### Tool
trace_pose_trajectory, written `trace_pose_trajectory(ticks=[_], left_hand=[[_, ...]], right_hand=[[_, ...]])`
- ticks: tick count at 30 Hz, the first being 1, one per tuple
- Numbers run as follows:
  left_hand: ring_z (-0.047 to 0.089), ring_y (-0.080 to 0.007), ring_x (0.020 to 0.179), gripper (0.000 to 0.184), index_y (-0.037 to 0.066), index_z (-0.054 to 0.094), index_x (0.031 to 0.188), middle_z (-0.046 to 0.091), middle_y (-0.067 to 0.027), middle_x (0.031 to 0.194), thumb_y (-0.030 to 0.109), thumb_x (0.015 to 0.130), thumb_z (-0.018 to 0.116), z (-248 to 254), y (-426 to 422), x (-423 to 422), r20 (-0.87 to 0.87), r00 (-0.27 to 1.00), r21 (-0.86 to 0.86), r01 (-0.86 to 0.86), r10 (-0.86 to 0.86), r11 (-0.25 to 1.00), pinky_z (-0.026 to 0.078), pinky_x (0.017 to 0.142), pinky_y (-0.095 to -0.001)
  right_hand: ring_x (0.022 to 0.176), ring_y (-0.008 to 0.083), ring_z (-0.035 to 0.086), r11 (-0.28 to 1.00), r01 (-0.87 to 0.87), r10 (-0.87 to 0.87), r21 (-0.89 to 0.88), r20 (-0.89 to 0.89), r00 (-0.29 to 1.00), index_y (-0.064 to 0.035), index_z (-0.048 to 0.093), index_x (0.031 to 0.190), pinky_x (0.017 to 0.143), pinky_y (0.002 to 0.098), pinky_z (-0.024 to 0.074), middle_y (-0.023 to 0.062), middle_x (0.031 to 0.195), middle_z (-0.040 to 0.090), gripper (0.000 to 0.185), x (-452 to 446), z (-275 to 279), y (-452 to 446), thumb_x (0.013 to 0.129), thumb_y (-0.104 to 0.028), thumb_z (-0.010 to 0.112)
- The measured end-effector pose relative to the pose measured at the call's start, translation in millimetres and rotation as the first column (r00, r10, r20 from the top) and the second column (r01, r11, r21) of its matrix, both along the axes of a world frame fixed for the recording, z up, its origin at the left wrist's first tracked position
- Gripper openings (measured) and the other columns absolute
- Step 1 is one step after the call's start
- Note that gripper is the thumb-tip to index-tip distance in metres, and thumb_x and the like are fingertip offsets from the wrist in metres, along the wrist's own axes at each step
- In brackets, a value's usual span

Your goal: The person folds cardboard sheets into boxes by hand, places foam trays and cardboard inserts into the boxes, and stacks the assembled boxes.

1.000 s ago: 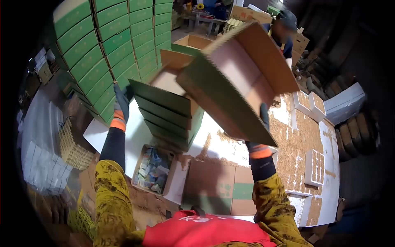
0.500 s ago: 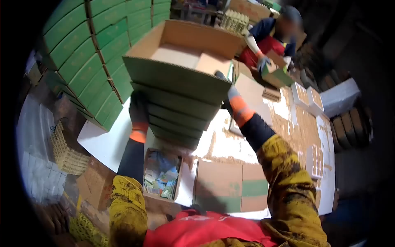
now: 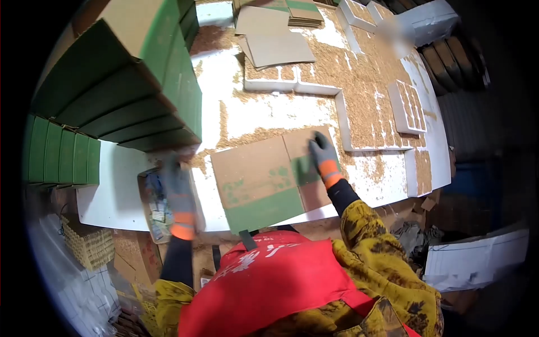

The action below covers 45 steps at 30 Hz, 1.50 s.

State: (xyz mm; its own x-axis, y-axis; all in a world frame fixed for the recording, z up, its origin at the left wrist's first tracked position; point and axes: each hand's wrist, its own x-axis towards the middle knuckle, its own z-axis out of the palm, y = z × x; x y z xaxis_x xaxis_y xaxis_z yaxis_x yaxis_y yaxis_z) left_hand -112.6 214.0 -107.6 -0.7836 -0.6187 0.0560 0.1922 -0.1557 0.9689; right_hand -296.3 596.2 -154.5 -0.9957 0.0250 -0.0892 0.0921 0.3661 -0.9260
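A flattened cardboard carton (image 3: 255, 174) with green printed bands lies on the table in front of me. My right hand (image 3: 323, 154), in a grey glove with an orange cuff, is over the carton's right part, fingers stretched out. Motion smears my left hand (image 3: 177, 188), whose fingers I cannot make out. It is above a small open box (image 3: 147, 188) that holds colourful packets. Just beyond is a stack of green cartons (image 3: 140, 95), an open one on top; neither hand is on it.
Brown crumbly material covers much of the white table (image 3: 118, 208). White foam trays (image 3: 404, 106) filled with it stand at the right, and loose cardboard sheets (image 3: 281, 48) lie at the back. More green cartons (image 3: 59, 151) are at the far left. Egg trays (image 3: 87, 244) sit below the table's left edge.
Both hands have let go of the open carton, which stays on the stack. My right hand has come down to the flattened carton, my left hand over the packet box. The view has tilted down.
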Motion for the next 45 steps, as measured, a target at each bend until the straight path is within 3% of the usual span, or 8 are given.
trace_pose_trajectory(ticks=[2,5,14,20,28,33,38,45], left_hand=[[0.04,-0.0215,0.127,0.07,0.0,0.024,0.145,0.034,-0.0144,0.145,0.024,0.09,0.061,-27,78,7,0.425,0.895,-0.612,0.175,0.134,0.771,0.034,0.104,-0.0345],[0.042,-0.0211,0.119,0.087,0.004,0.014,0.148,0.027,-0.0125,0.146,0.03,0.085,0.068,-82,121,7,0.593,0.801,0.228,-0.066,-0.085,0.971,0.045,0.092,-0.0297],[0.04,-0.0205,0.122,0.057,0.003,0.028,0.142,0.035,-0.0116,0.139,0.024,0.095,0.054,31,141,-13,0.187,0.921,-0.271,-0.285,0.341,0.919,0.037,0.101,-0.0329],[0.045,-0.0357,0.116,0.044,0.004,0.05,0.128,0.051,-0.0175,0.122,0.027,0.09,0.054,149,160,-31,0.11,0.983,-0.983,0.129,0.144,-0.129,0.031,0.103,-0.045],[0.059,-0.013,0.072,0.013,0.006,0.072,0.09,0.068,-0.0052,0.08,0.012,0.08,0.067,177,118,-39,0.656,0.647,-0.455,0.749,-0.388,0.481,0.046,0.067,-0.0296],[0.061,-0.0102,0.069,0.022,0.003,0.073,0.087,0.07,-0.0053,0.076,0.023,0.08,0.072,191,102,-66,0.849,0.347,-0.228,0.921,-0.4,0.315,0.05,0.066,-0.0274],[0.061,-0.0322,0.07,0.041,0.007,0.063,0.074,0.062,-0.0137,0.073,0.047,0.085,0.059,179,108,-56,0.514,0.839,-0.857,0.493,-0.178,-0.15,0.048,0.062,-0.0412],[0.063,-0.0313,0.073,0.042,0.008,0.064,0.075,0.064,-0.0149,0.077,0.047,0.083,0.052,194,105,-17,0.586,0.782,-0.806,0.589,0.21,0.056,0.049,0.067,-0.041]], right_hand=[[0.113,0.0339,0.053,0.788,0.236,-0.165,0.569,-0.174,0.971,0.004,0.043,0.132,0.097,0.0377,0.0423,0.0232,0.127,0.052,0.069,13,-19,62,0.077,-0.029,0.07],[0.127,0.0353,0.04,0.758,-0.076,-0.045,0.648,0.168,0.985,0.0024,0.034,0.138,0.106,0.04,0.0329,0.0221,0.136,0.044,0.087,35,-36,82,0.074,-0.046,0.068],[0.094,0.0151,0.058,0.882,0.04,-0.063,-0.47,-0.032,0.998,0.0042,0.054,0.118,0.087,0.0274,0.0468,0.0091,0.106,0.063,0.041,33,65,131,0.081,-0.004,0.068],[0.105,0.0169,0.055,0.949,-0.172,0.155,-0.266,-0.084,0.984,0.0024,0.054,0.117,0.093,0.0294,0.0423,0.0096,0.114,0.06,0.034,33,64,168,0.085,-0.004,0.064],[0.132,0.0393,0.03,0.723,-0.154,0.612,0.674,-0.521,0.595,-0.0121,0.036,0.141,0.111,0.054,0.0145,0.0169,0.141,0.038,0.074,92,232,43,0.079,-0.038,0.067],[0.134,0.0406,0.027,0.501,-0.232,0.776,0.834,-0.314,0.546,-0.019,0.037,0.142,0.109,0.0602,0.0118,0.015,0.144,0.035,0.073,109,205,37,0.077,-0.039,0.066],[0.132,0.0441,0.028,0.51,-0.223,0.787,0.831,-0.346,0.51,-0.0267,0.057,0.126,0.108,0.0611,0.015,0.0154,0.142,0.038,0.054,141,218,45,0.074,-0.035,0.068],[0.108,0.04,0.05,0.374,-0.353,0.913,0.858,-0.275,0.3,-0.0051,0.063,0.098,0.09,0.0483,0.0425,0.018,0.119,0.056,0.025,101,178,125,0.075,-0.014,0.068]])
